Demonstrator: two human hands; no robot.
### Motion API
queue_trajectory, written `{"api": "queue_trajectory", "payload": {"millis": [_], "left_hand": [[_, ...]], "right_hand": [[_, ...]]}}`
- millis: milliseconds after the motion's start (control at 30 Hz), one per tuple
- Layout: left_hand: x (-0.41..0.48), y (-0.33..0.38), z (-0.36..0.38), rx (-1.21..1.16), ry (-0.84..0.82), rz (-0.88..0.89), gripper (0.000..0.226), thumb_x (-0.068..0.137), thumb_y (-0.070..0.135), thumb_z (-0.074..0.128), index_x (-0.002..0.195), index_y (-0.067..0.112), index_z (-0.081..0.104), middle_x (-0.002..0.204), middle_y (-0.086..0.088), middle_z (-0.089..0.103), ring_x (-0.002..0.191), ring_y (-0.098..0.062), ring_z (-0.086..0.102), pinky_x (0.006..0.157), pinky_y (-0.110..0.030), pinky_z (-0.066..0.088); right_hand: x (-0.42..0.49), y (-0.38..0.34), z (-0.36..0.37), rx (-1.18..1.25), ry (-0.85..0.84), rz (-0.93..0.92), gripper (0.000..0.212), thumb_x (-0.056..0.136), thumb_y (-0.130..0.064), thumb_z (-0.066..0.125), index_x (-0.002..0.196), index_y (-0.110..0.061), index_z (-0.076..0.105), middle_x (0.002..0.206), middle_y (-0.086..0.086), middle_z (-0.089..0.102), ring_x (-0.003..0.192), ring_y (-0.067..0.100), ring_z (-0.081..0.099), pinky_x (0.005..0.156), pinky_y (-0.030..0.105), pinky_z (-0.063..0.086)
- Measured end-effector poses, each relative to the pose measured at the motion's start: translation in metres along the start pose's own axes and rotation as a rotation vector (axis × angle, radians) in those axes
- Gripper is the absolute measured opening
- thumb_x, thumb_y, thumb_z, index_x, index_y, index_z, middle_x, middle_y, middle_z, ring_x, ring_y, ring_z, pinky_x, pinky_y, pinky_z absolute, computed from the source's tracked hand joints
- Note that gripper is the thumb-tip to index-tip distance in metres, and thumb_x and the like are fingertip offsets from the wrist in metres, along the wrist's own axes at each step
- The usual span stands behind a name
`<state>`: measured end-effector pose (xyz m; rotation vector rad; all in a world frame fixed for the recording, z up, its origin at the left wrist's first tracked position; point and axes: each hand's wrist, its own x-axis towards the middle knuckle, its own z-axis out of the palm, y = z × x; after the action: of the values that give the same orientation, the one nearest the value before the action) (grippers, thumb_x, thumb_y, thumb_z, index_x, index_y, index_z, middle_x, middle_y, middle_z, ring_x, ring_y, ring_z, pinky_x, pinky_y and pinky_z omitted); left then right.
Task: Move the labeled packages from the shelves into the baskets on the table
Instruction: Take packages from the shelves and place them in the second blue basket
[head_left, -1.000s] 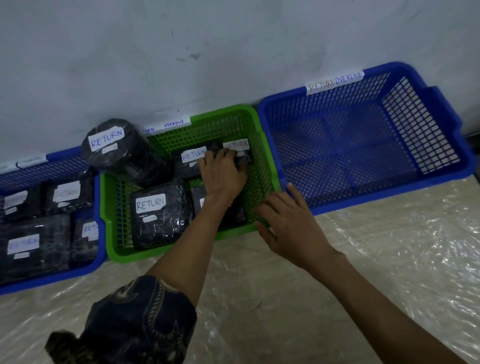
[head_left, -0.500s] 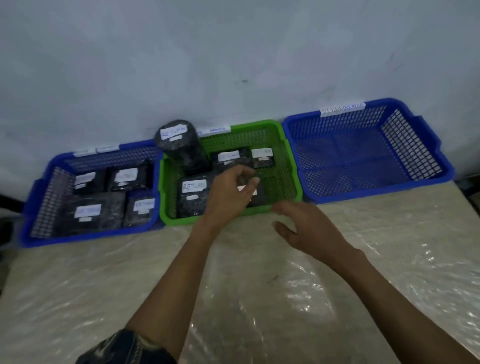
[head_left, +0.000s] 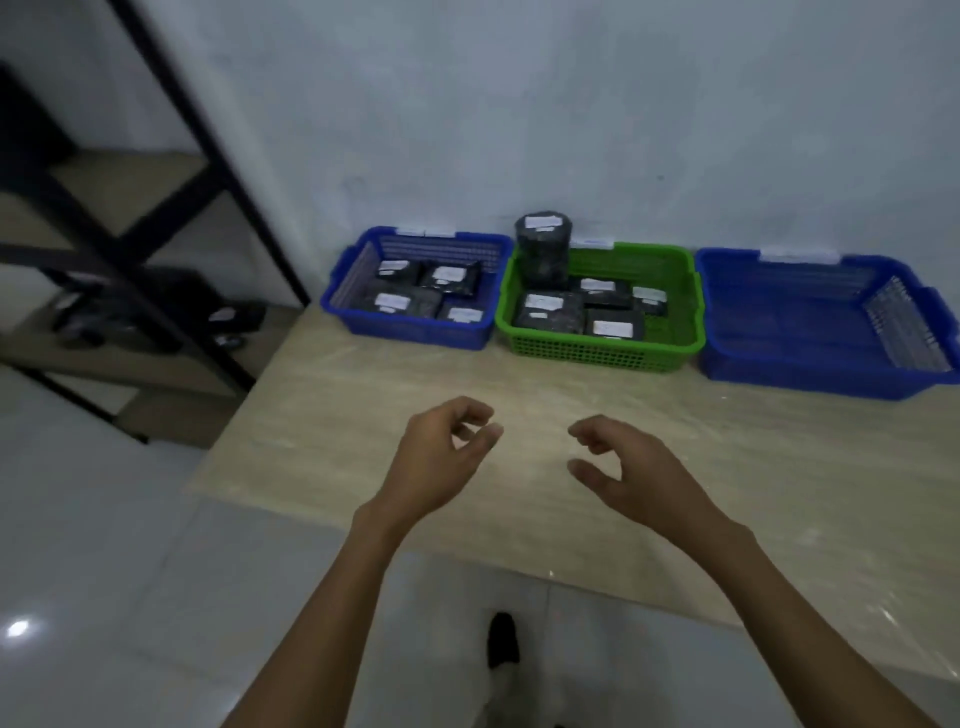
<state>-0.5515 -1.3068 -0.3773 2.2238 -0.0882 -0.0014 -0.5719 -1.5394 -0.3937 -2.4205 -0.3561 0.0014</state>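
Note:
Three baskets line the wall at the back of the table. The left blue basket (head_left: 343, 306) holds several black packages with white labels. The green basket (head_left: 597, 353) in the middle holds several more, with a tall black cylinder package (head_left: 543, 249) standing at its back left corner. Nothing lies in the right blue basket (head_left: 810, 374). My left hand (head_left: 441, 457) and my right hand (head_left: 628, 462) hover over the table's near part, fingers loosely curled, holding nothing. More black labeled packages (head_left: 156, 312) lie on a lower shelf at the left, blurred.
A black metal shelf rack (head_left: 208, 150) with wooden boards stands left of the table. The table (head_left: 727, 467) has a pale wood-look top. White tiled floor (head_left: 104, 571) lies in front, and my dark shoe (head_left: 503, 639) shows below.
My left hand has let go of the package in the green basket and both hands have drawn back from the baskets. The view has pulled away and turned left, bringing the shelf rack in.

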Motion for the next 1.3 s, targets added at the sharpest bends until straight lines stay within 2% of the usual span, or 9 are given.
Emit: {"api": "queue_trajectory", "payload": {"millis": [200,367,500,700,1000,1200,1300], "left_hand": [[-0.096,-0.042,-0.090,-0.064,0.137,-0.096,0.015,0.086,0.029,0.069,0.098,0.020,0.070,0.092,0.013,0.069,0.078,0.003,0.060,0.062,-0.007,0.042],[-0.167,-0.096,-0.175,-0.100,0.193,-0.131,0.015,0.088,0.029,0.067,0.100,0.020,0.069,0.090,0.008,0.068,0.077,-0.002,0.061,0.060,-0.009,0.045],[-0.223,-0.162,-0.249,-0.082,0.239,-0.133,0.009,0.087,0.029,0.068,0.095,0.024,0.069,0.086,0.012,0.068,0.078,0.001,0.060,0.063,-0.008,0.044],[-0.280,-0.247,-0.349,-0.034,0.267,-0.196,0.015,0.088,0.031,0.067,0.099,0.021,0.069,0.090,0.016,0.066,0.080,0.004,0.059,0.064,-0.006,0.043],[-0.274,-0.363,-0.478,0.027,0.343,-0.266,0.018,0.087,0.035,0.065,0.103,0.026,0.065,0.097,0.018,0.065,0.090,0.003,0.060,0.065,-0.006,0.042],[-0.227,-0.443,-0.583,0.076,0.351,-0.352,0.015,0.089,0.034,0.062,0.103,0.030,0.061,0.092,0.025,0.057,0.084,0.007,0.058,0.066,-0.011,0.044],[-0.196,-0.481,-0.638,0.106,0.322,-0.352,0.018,0.090,0.034,0.061,0.107,0.027,0.062,0.096,0.021,0.058,0.085,0.008,0.057,0.066,-0.010,0.042]], "right_hand": [[-0.028,-0.099,0.054,0.028,-0.087,-0.100,0.033,0.087,-0.033,0.063,0.117,-0.025,0.056,0.106,-0.009,0.060,0.097,0.007,0.057,0.082,0.033,0.050],[-0.040,-0.194,0.124,0.048,-0.153,-0.169,0.033,0.088,-0.037,0.060,0.119,-0.028,0.053,0.109,-0.015,0.056,0.101,0.004,0.055,0.084,0.028,0.049],[-0.044,-0.268,0.194,0.073,-0.172,-0.157,0.032,0.087,-0.034,0.063,0.117,-0.025,0.055,0.110,-0.010,0.059,0.099,0.009,0.057,0.084,0.032,0.050],[-0.043,-0.366,0.287,0.109,-0.204,-0.129,0.036,0.086,-0.035,0.064,0.119,-0.023,0.057,0.108,-0.008,0.059,0.099,0.011,0.058,0.085,0.032,0.050],[0.044,-0.480,0.398,0.065,-0.307,-0.227,0.035,0.088,-0.033,0.062,0.121,-0.022,0.055,0.111,-0.009,0.058,0.100,0.007,0.055,0.084,0.021,0.044],[0.145,-0.556,0.484,0.098,-0.381,-0.234,0.036,0.088,-0.032,0.062,0.122,-0.022,0.054,0.111,-0.011,0.055,0.097,0.003,0.051,0.083,0.019,0.045],[0.199,-0.598,0.520,0.113,-0.416,-0.220,0.037,0.088,-0.032,0.062,0.123,-0.023,0.053,0.109,-0.012,0.052,0.101,0.003,0.050,0.085,0.020,0.045]]}}
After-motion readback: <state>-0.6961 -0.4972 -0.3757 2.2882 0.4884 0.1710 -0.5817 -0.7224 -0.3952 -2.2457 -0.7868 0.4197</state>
